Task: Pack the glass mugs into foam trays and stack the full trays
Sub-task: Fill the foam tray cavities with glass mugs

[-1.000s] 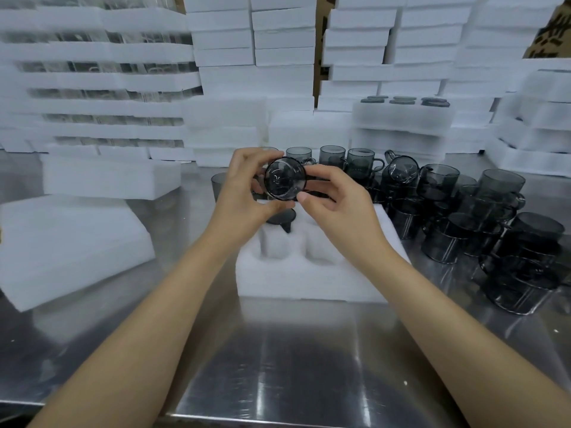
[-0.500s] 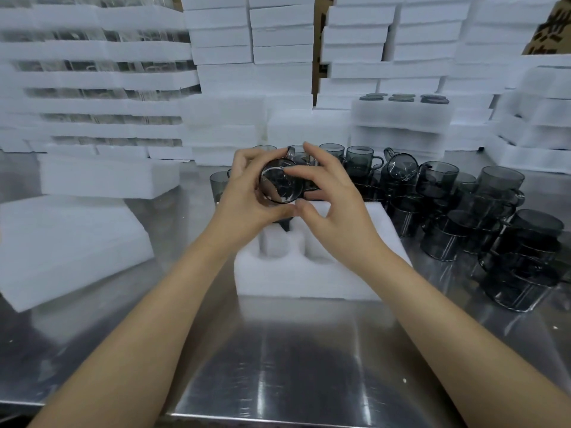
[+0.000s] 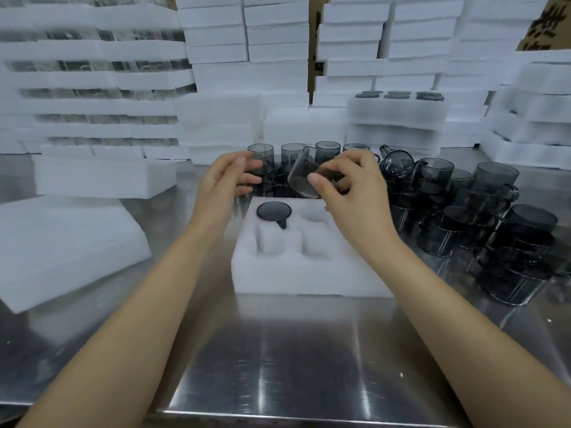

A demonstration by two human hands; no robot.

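Observation:
A white foam tray (image 3: 309, 273) with round pockets lies on the steel table in front of me. One smoky grey glass mug (image 3: 274, 211) sits in its far left pocket, handle toward me. My right hand (image 3: 352, 193) grips another grey mug (image 3: 302, 177), tilted, above the tray's far right pocket. My left hand (image 3: 224, 180) hovers just left of that mug with fingers spread, holding nothing. Several loose grey mugs (image 3: 438, 193) stand behind and to the right of the tray.
Foam sheets (image 3: 65, 242) lie flat at the left, with a foam block (image 3: 102, 177) behind them. Tall stacks of foam trays (image 3: 278, 57) line the back. A filled tray (image 3: 398, 106) tops a short stack at back right. The table's front edge (image 3: 278, 417) is near me.
Both hands held the mug a second ago. My left hand has let go and moved left; my right hand now holds the mug alone, tilted.

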